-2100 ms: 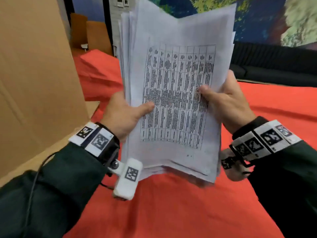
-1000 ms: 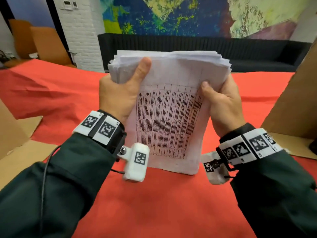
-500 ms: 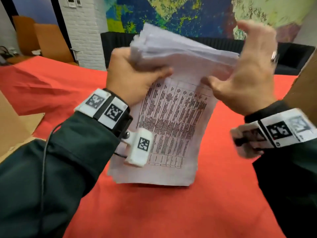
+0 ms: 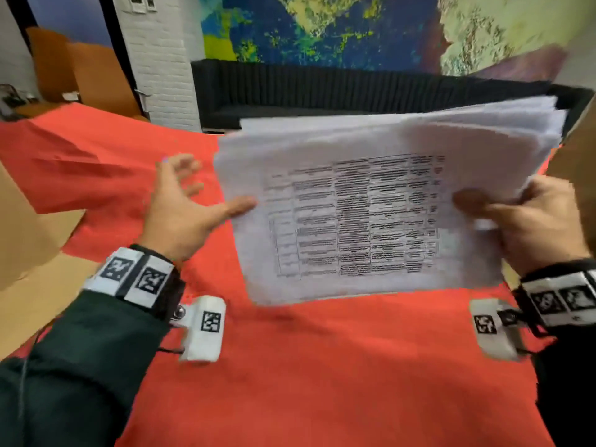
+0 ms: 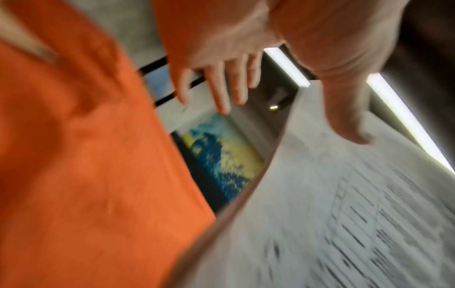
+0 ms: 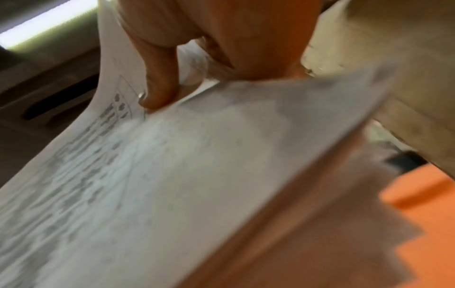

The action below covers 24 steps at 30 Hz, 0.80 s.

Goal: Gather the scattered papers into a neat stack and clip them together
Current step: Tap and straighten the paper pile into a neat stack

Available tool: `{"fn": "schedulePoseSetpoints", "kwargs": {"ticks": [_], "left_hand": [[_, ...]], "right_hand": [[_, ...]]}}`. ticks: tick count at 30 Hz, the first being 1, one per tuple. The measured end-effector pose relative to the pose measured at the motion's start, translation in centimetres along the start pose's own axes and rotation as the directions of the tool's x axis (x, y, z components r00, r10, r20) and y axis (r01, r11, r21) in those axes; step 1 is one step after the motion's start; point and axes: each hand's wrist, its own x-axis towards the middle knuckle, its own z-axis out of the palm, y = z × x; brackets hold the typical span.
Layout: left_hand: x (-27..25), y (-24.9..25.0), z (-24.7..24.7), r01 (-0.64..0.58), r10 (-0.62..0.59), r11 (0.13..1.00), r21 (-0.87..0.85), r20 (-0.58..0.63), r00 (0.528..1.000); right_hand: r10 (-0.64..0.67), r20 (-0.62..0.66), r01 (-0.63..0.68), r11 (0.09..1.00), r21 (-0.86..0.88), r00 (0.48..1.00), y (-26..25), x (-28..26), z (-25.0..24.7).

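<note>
A thick stack of printed papers (image 4: 371,214) hangs landscape above the red tablecloth (image 4: 322,375), its sheets fanned at the far right corner. My right hand (image 4: 503,217) grips the stack's right edge, thumb on top and fingers hidden beneath. In the right wrist view the thumb (image 6: 157,91) presses onto the top sheet (image 6: 172,175). My left hand (image 4: 200,195) is spread flat beside the left edge, only its thumb touching the paper. The left wrist view shows those fingers (image 5: 221,91) straight and apart, next to the stack (image 5: 344,214). No clip is in view.
Cardboard panels stand at the left (image 4: 19,227) and the right (image 4: 577,169) of the table. A black sofa (image 4: 322,88) runs along the far wall beyond the table's back edge. The cloth is wrinkled at the far left.
The stack has turned from upright to landscape. My left hand let go of its top corner and spread out at the left edge. My right hand took hold of the right edge.
</note>
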Motion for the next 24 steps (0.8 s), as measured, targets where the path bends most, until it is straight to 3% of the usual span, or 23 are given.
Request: {"fn": "schedulePoseSetpoints", "kwargs": {"ticks": [1, 3, 7, 11, 14, 17, 21, 24], "left_hand": [[-0.3, -0.6, 0.5, 0.060, -0.044, 0.984, -0.167, 0.099, 0.994], [-0.6, -1.1, 1.9, 0.067, -0.007, 0.964, -0.259, 0.226, 0.974], [-1.2, -0.3, 3.4, -0.078, 0.125, 0.966, -0.246, 0.181, 0.976], [-3.1, -2.1, 3.6, -0.073, 0.110, 0.958, -0.279, 0.120, 0.987], [-4.3, -1.6, 4.4, -0.028, 0.056, 0.929, -0.370, 0.064, 0.996], [-4.2, 0.3, 5.4, -0.037, 0.022, 0.928, -0.370, -0.045, 0.999], [-3.1, 1.5, 6.1, -0.003, -0.030, 0.988, -0.152, -0.218, 0.975], [-2.6, 1.5, 6.2, 0.039, -0.072, 0.989, -0.141, -0.239, 0.968]], "right_hand": [[0.037, -0.026, -0.035, 0.997, 0.065, 0.999, 1.0, -0.5, 0.0], [0.065, -0.047, -0.057, 0.985, 0.164, 0.997, 2.0, -1.7, 0.6], [0.107, 0.008, -0.104, 0.947, 0.304, 0.994, 3.4, -4.2, 1.6], [0.097, 0.117, -0.128, 0.948, 0.290, 0.988, 4.8, -6.7, 1.2], [0.039, 0.084, -0.061, 0.960, 0.272, 0.996, 3.9, -7.2, 1.2], [-0.024, -0.012, 0.025, 0.988, 0.153, 1.000, 2.7, -7.1, 1.4], [-0.191, -0.100, 0.180, 0.978, -0.107, 0.977, 1.6, -7.3, 1.6], [-0.418, -0.005, 0.371, 0.810, -0.454, 0.908, 1.2, -7.5, 1.3]]}}
